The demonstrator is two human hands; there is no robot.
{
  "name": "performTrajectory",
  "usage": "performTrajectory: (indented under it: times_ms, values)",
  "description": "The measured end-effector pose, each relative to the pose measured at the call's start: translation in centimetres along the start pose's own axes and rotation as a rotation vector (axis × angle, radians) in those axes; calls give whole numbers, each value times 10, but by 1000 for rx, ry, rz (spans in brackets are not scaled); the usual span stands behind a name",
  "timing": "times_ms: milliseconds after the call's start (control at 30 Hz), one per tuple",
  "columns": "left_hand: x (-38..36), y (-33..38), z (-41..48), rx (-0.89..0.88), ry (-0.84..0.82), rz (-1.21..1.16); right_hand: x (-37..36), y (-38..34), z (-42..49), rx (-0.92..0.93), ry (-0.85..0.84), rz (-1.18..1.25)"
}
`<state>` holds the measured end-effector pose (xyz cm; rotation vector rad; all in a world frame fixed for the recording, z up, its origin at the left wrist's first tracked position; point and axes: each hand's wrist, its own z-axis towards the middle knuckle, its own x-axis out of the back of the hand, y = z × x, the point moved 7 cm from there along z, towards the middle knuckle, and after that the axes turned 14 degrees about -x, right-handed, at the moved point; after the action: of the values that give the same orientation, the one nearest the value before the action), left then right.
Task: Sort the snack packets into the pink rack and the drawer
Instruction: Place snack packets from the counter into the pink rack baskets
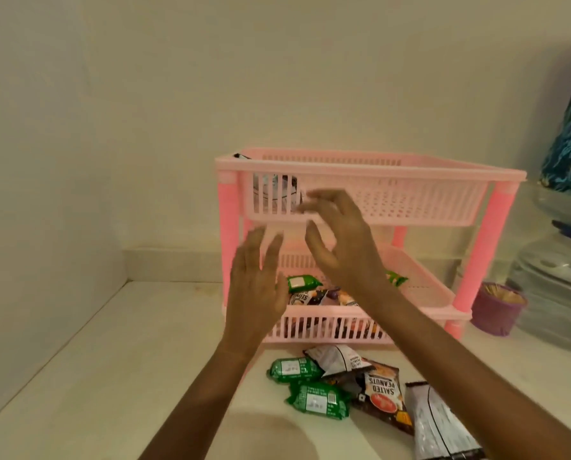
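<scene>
So the loose packets are what's left: two green packs (295,369) (317,400), a peanuts bag (382,391), a white pouch (335,358) and a long silver sachet (438,423), all bunched on the counter (95,376) just in front of the rack (370,174). The bottom tray (327,330) already has a few packets in it, green and dark ones. The top tray (410,200) has one dark item in its left corner and is otherwise bare as far as I can see. No drawer in view.

Both hands are up in front of the rack, holding nothing. Left hand (256,288) is flat with fingers spread, level with the bottom tray's left end. Right hand (339,242) is higher, fingers loosely splayed and a bit blurry, at the top tray's front wall.

What matters for the next grab: the pile is below both hands and closer to the body, so it's a reach down and back, I'd guess. The green packs lie under the left wrist with their long sides running left to right, so the left hand looks nearer those. The sachet runs away from the body and lies beside the right forearm, so that one suits the right.
</scene>
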<state>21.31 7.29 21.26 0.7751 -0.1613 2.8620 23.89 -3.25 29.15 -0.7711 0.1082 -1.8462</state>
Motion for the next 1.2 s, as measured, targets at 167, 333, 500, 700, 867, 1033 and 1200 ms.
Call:
performTrajectory:
  times_ms: [167,333,500,700,867,1033,1200]
  values:
    - [-44,45,-66,-292,-179,-206,-33,56,-95,-186,-219,-89]
    - [-102,44,-118,-153,-662,-288,-82,110,-175,-348,-525,-304]
    - [-130,28,-138,8,-818,-248,-95,123,-208,-312,-597,-630]
    - [-145,18,-141,-3,-868,-154,-105,123,-214,-233,-609,-727]
    - [-132,17,-134,-24,-797,-261,-88,118,-206,-153,-610,-658]
    - [-85,23,-95,-123,-500,-357,-56,119,-187,-221,-645,-413]
    - [-26,39,-36,-267,-316,-348,-31,107,-161,-322,-574,-140]
